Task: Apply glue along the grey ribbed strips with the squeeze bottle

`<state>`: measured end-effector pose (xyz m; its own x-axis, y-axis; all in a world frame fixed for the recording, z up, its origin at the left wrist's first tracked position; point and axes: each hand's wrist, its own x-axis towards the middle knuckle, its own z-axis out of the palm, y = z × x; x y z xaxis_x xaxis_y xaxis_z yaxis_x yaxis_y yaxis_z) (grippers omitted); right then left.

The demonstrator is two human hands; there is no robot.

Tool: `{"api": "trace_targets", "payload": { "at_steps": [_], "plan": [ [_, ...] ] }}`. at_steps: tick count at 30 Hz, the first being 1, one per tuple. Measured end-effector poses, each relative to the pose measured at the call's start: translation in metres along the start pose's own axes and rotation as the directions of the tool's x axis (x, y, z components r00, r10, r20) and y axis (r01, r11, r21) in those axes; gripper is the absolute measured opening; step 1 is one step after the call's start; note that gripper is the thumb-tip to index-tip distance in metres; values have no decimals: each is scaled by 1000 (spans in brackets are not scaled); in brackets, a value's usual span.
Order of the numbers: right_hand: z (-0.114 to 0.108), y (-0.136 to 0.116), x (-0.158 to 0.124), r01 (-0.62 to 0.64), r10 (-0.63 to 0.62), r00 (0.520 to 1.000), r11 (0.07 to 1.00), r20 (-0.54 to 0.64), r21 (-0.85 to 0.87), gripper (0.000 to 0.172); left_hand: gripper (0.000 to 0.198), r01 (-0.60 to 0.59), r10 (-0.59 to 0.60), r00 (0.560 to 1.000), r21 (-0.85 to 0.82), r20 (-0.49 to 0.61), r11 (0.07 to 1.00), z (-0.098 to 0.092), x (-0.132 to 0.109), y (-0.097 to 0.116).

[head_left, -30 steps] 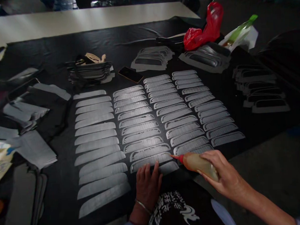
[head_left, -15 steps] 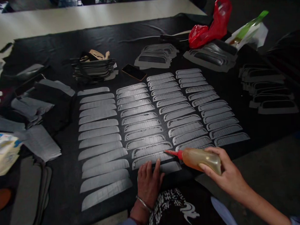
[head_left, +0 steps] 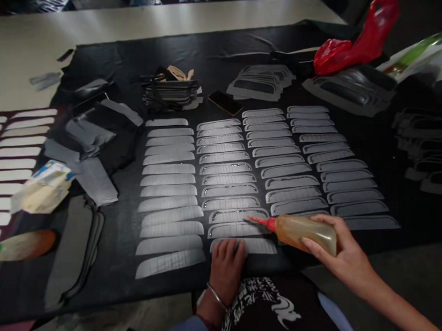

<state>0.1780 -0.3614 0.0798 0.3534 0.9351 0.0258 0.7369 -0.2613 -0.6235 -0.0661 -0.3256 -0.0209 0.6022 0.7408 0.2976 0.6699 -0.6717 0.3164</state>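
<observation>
My right hand (head_left: 345,250) is wrapped round a clear squeeze bottle (head_left: 300,233) of amber liquid, held tilted. Its red nozzle (head_left: 262,221) points left, the tip at a flat grey strip with a rounded end (head_left: 234,216); whether it touches I cannot tell. My left hand (head_left: 228,260) lies with fingers stretched over the nearest strip (head_left: 259,246) of the same column. Wet, shiny lines follow the curved edges of many strips in the columns to the right. The left column's strips (head_left: 169,244) look dull and without such lines.
A phone (head_left: 225,102), stacked dark pieces (head_left: 172,93) and a red plastic bag (head_left: 355,42) are at the back of the black sheet (head_left: 187,52). To the left lie grey scraps (head_left: 97,180), another bottle (head_left: 26,244) and white strips (head_left: 19,152).
The view has swung left, so things appear farther right. The nozzle has moved from the strip nearer me to the end of the one behind it. My left hand has slid slightly nearer my body.
</observation>
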Motion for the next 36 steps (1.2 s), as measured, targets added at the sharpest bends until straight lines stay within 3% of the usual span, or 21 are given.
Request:
{"api": "trace_targets", "payload": {
  "at_steps": [10, 21, 29, 36],
  "plan": [
    [29, -19, 4, 206, -210, 961, 978, 178, 42, 31, 25, 42, -43, 999, -13, -21, 999, -3, -23, 2],
    [50, -42, 10, 393, -404, 852, 914, 333, 102, 33, 25, 71, -75, 996, -60, -58, 996, -5, -37, 5],
    [59, -49, 7, 491, -511, 764, 856, 393, 161, 36, 25, 82, -90, 995, -148, -50, 986, -1, -44, 3],
    [62, -55, 7, 503, -525, 748, 847, 406, 170, 36, 24, 88, -96, 995, -170, -36, 981, -1, -42, 3]
  ]
}}
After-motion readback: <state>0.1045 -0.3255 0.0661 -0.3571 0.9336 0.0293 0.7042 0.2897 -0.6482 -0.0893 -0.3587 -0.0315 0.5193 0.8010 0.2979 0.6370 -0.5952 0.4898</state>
